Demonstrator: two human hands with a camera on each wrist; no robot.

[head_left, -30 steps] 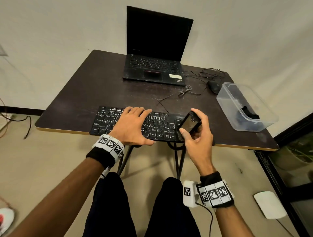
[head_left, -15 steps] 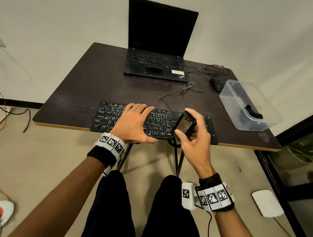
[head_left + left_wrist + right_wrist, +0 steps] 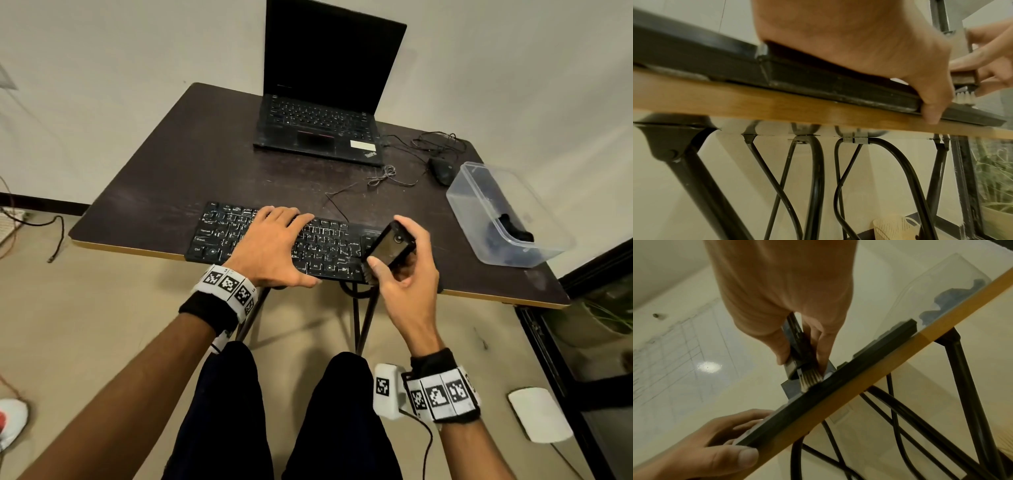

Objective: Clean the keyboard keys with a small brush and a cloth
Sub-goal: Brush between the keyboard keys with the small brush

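We are in the brushing step: our right hand point(image 3: 404, 274) pinches the small brush point(image 3: 797, 356), bristles touching the keyboard point(image 3: 274, 240) at its near edge. Our left hand point(image 3: 270, 246) lies flat, fingers straight, thumb hooked over the edge. Next, probably short strokes between keys.

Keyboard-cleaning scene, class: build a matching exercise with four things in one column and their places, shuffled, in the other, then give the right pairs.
Things:
1. brush
2. left hand
3. laptop
4. clear plastic box

Places:
A. at the table's right edge
B. at the table's far side, open
C. flat on the keyboard
D. in the right hand

Pairs: 1-D, 2-C, 3-B, 4-A
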